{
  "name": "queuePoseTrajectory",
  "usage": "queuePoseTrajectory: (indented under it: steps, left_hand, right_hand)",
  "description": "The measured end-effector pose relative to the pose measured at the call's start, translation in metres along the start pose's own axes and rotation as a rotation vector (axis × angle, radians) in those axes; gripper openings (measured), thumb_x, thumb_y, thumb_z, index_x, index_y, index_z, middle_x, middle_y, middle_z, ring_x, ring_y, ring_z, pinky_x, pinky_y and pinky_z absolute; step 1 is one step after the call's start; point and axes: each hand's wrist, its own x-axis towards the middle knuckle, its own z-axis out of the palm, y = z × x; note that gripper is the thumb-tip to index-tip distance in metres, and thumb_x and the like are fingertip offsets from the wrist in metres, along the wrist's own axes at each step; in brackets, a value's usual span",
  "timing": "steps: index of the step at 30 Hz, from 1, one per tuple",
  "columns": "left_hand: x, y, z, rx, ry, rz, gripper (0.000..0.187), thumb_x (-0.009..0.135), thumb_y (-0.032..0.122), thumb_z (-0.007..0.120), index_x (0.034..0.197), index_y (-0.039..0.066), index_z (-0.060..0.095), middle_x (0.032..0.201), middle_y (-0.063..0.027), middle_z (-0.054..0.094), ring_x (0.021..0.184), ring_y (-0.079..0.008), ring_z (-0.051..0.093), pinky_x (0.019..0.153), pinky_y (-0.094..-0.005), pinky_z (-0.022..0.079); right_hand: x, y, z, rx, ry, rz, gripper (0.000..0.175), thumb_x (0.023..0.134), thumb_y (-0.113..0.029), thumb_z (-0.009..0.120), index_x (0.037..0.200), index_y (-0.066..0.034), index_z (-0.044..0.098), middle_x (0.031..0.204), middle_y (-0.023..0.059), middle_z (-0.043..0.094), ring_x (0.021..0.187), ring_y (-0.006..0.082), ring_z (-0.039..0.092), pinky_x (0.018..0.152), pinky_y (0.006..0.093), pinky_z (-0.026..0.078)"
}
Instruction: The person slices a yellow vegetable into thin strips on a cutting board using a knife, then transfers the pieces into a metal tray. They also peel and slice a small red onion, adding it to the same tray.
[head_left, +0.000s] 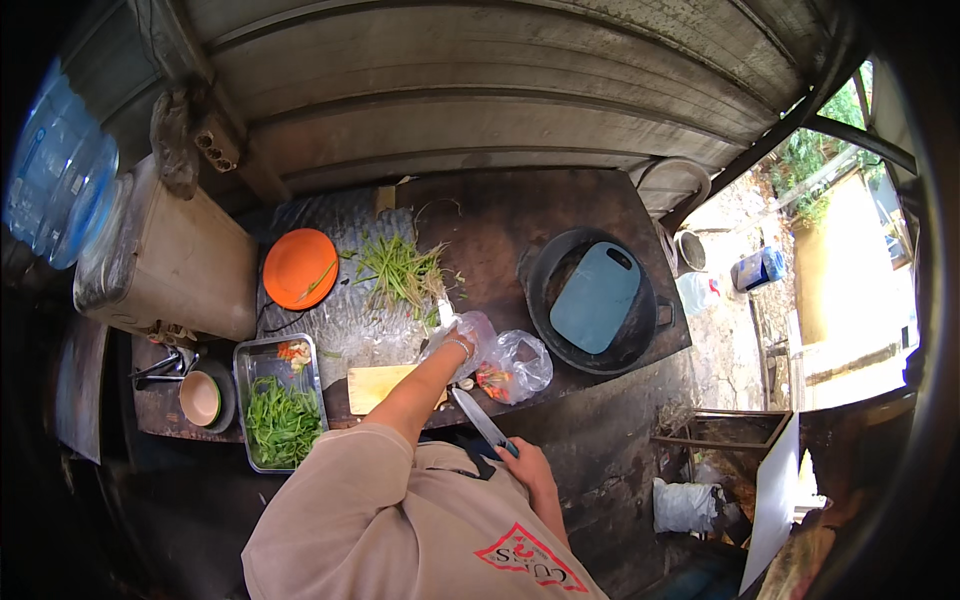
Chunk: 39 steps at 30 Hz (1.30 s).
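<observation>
My left arm reaches across the table, and my left hand (466, 335) is at a clear plastic bag (480, 349), its fingers hidden by the crinkled plastic. Low by my waist, my right hand (529, 466) grips a kitchen knife (478, 420), blade pointing up and left toward the table edge. Beside the left forearm lies a wooden cutting board (375, 384), partly covered by the arm. A garlic bulb (466, 384) sits near the knife tip. Just right of it is another clear plastic bag (525, 364) with red and orange chillies (495, 382) inside.
Leafy stems with roots (401, 274) lie beyond my left hand. Orange plates (300, 268) and a metal tray (238, 375) of cut greens (281, 424) stand left, near a bowl (199, 399) and water dispenser (180, 262). At right, a black wok (547, 262) holds a blue-grey cutting board (596, 300).
</observation>
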Motion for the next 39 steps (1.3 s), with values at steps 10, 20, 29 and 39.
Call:
queuePoseTrajectory:
  steps: [10, 20, 29, 39]
  left_hand:
    - [0.062, -0.025, 0.081, -0.308, 0.224, -0.175, 0.053, 0.095, 0.043, 0.041, 0.141, 0.018, 0.045, 0.143, -0.0134, 0.048, 0.121, -0.0336, 0.056, 0.102, -0.0418, 0.044]
    - [0.042, -0.010, 0.048, -0.448, 0.336, -0.144, 0.067, 0.091, 0.048, 0.047, 0.149, 0.019, 0.031, 0.137, -0.0125, 0.055, 0.120, -0.0305, 0.058, 0.102, -0.0391, 0.044]
    - [-0.004, 0.003, -0.014, -0.349, 0.219, -0.106, 0.043, 0.091, 0.035, 0.050, 0.129, 0.015, 0.056, 0.134, -0.0120, 0.056, 0.123, -0.0308, 0.054, 0.106, -0.0400, 0.041]
    - [-0.081, -0.002, -0.046, -1.346, 0.098, -0.169, 0.038, 0.088, 0.022, 0.065, 0.123, 0.009, 0.055, 0.109, -0.0067, 0.066, 0.103, -0.0204, 0.064, 0.079, -0.0370, 0.057]
  right_hand:
    - [-0.011, 0.008, -0.001, -0.046, -0.007, 0.017, 0.047, 0.087, -0.049, 0.061, 0.113, -0.0112, 0.065, 0.097, 0.0230, 0.068, 0.094, 0.0406, 0.065, 0.081, 0.0466, 0.052]
    - [-0.024, 0.017, 0.005, -0.047, 0.016, 0.060, 0.050, 0.087, -0.051, 0.061, 0.117, -0.0113, 0.065, 0.099, 0.0240, 0.068, 0.097, 0.0415, 0.065, 0.083, 0.0466, 0.052]
    - [-0.017, 0.008, -0.001, -0.038, 0.039, 0.016, 0.045, 0.087, -0.048, 0.061, 0.112, -0.0104, 0.066, 0.095, 0.0236, 0.068, 0.093, 0.0418, 0.065, 0.080, 0.0469, 0.052]
    - [0.013, 0.004, -0.006, 0.095, 0.142, -0.079, 0.043, 0.086, -0.045, 0.064, 0.109, -0.0086, 0.067, 0.091, 0.0231, 0.069, 0.090, 0.0407, 0.066, 0.078, 0.0461, 0.052]
